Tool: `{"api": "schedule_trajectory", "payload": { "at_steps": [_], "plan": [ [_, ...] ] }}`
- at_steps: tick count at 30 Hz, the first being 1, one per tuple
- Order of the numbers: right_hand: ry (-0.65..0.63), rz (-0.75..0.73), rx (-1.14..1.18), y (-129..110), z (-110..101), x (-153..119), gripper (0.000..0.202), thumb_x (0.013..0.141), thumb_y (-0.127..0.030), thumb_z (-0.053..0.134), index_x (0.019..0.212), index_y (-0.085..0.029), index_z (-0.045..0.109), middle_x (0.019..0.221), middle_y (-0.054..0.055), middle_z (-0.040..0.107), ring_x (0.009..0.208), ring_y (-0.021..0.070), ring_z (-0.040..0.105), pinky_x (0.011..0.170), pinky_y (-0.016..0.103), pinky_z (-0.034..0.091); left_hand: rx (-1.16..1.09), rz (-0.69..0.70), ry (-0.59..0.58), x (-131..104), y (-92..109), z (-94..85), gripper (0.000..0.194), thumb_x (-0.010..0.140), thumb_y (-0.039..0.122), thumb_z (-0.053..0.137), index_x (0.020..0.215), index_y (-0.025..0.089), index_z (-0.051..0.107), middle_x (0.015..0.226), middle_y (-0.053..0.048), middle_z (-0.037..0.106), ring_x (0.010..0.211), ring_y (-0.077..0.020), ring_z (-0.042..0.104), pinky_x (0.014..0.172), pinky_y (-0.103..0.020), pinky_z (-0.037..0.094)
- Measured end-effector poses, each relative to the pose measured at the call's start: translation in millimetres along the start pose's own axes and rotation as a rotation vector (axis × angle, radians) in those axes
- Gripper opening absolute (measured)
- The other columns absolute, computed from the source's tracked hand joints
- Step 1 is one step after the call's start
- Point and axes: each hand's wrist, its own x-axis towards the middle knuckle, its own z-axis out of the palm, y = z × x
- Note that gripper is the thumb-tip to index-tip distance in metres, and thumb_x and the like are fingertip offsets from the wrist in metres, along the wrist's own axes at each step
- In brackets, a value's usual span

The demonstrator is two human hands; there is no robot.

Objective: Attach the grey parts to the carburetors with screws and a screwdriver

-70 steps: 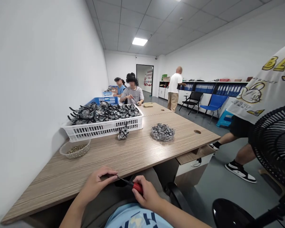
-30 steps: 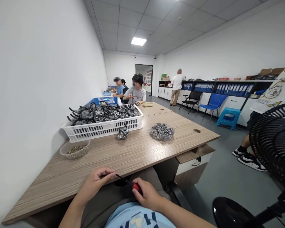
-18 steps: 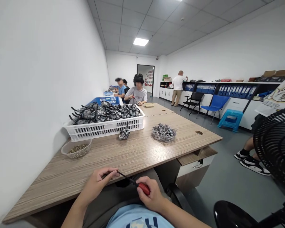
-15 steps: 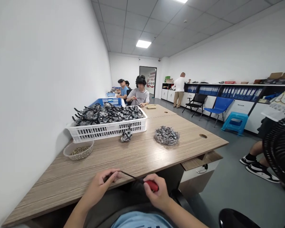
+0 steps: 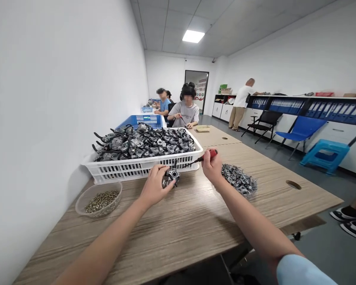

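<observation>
Fingers of the left hand [image 5: 153, 187]: spread, thumb apart from the others, set around the left side of a loose metal part [image 5: 174, 174]; how firmly they press on it I cannot tell.
Fingers of the right hand [image 5: 212, 169]: closed around the red handle of a screwdriver [image 5: 214, 152], thumb side toward the shaft.
Screwdriver shaft: dark, slanting down leftward from the fist, its end near the upper right of the metal part; whether the two touch I cannot tell.
Metal part: on the table [image 5: 166, 241], just in front of the near wall of the white basket [image 5: 121, 169], with a dark stem upward and a ring-shaped face toward the camera.
White basket: along the table's left edge by the wall, heaped with similar grey and black parts [image 5: 139, 144].
Blue basket [image 5: 130, 120]: behind the white one, toward the table's far edge.
Screw bowl [image 5: 83, 200]: by the table's left edge, before the white basket's near left corner, holding brass-coloured screws [image 5: 102, 201].
Clear bowl [image 5: 253, 194]: right of the right hand, partly behind the forearm, filled with small grey pieces [image 5: 237, 180].
Round hole [image 5: 293, 185]: toward the table's right corner.
Co-worker in grey [image 5: 184, 113]: seated beyond the far edge, holding a red-handled tool [image 5: 180, 117].
</observation>
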Motion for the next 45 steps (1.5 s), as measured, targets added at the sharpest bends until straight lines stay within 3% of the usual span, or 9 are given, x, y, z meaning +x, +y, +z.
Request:
{"api": "schedule_trajectory", "payload": {
  "at_steps": [5,10,15,21,25,29,38,45],
  "plan": [
    [0.014,0.009,-0.031,25.6,12.0,-20.6,0.034,0.113,-0.059,0.055,0.109,-0.026,0.052,0.079,-0.001,0.062,0.064,0.0199,0.064,0.059,0.033,0.052,-0.031,-0.077,-0.056,-15.9,-27.9,35.6,0.075,0.095,0.051,0.084,0.159,0.024,0.054,0.156,-0.018,0.054,0.149,-0.0398,0.057,0.127,-0.061,0.049],
    [0.017,0.027,-0.059,34.4,8.1,-47.3,0.027,0.111,-0.051,0.060,0.115,-0.026,0.051,0.086,0.001,0.062,0.069,0.0204,0.065,0.060,0.033,0.053,-0.081,-0.138,-0.111,-26.0,-33.7,48.0,0.082,0.098,0.051,0.082,0.168,0.030,0.044,0.164,-0.017,0.053,0.155,-0.0386,0.054,0.130,-0.059,0.048],
    [0.020,0.029,-0.075,34.6,5.8,-55.5,0.027,0.109,-0.047,0.063,0.118,-0.027,0.047,0.088,0.001,0.062,0.069,0.0206,0.066,0.061,0.034,0.053,-0.075,-0.181,-0.157,-27.0,-38.1,49.8,0.085,0.099,0.056,0.082,0.170,0.031,0.043,0.170,-0.018,0.054,0.160,-0.0414,0.050,0.131,-0.063,0.045],
    [0.036,0.034,-0.087,28.3,5.9,-57.4,0.030,0.109,-0.040,0.064,0.128,-0.026,0.045,0.084,-0.003,0.059,0.061,0.0183,0.062,0.061,0.034,0.053,-0.082,-0.175,-0.139,-26.2,-38.1,47.3,0.086,0.097,0.056,0.085,0.169,0.032,0.045,0.165,-0.015,0.060,0.154,-0.0400,0.056,0.130,-0.061,0.046],
    [0.055,-0.002,-0.123,22.9,6.7,-57.8,0.038,0.106,-0.041,0.067,0.133,-0.025,0.046,0.095,0.001,0.061,0.071,0.0200,0.067,0.062,0.034,0.055,-0.080,-0.143,-0.108,-24.4,-37.3,46.3,0.085,0.097,0.055,0.085,0.169,0.033,0.045,0.161,-0.015,0.063,0.151,-0.0390,0.059,0.129,-0.060,0.046],
    [0.073,-0.040,-0.156,20.4,8.6,-57.8,0.034,0.107,-0.040,0.065,0.130,-0.024,0.046,0.098,0.003,0.062,0.077,0.0209,0.070,0.063,0.034,0.055,-0.081,-0.125,-0.108,-22.4,-36.0,45.0,0.074,0.098,0.051,0.084,0.163,0.034,0.054,0.159,-0.013,0.065,0.150,-0.0375,0.060,0.128,-0.058,0.048],
    [0.050,-0.118,-0.217,19.2,8.7,-54.9,0.027,0.107,-0.034,0.067,0.120,-0.026,0.045,0.082,-0.005,0.064,0.061,0.0165,0.066,0.068,0.034,0.054,-0.077,-0.129,-0.103,-23.5,-37.6,45.7,0.061,0.096,0.053,0.085,0.152,0.034,0.068,0.154,-0.012,0.069,0.150,-0.0382,0.059,0.129,-0.059,0.047],
    [0.068,-0.210,-0.259,16.2,8.7,-50.9,0.024,0.107,-0.030,0.067,0.118,-0.026,0.047,0.082,-0.004,0.066,0.061,0.0161,0.065,0.068,0.033,0.053,-0.068,-0.112,-0.087,-22.0,-35.3,44.6,0.052,0.096,0.052,0.086,0.143,0.034,0.074,0.152,-0.011,0.069,0.148,-0.0375,0.061,0.125,-0.057,0.051]
  ]
}}
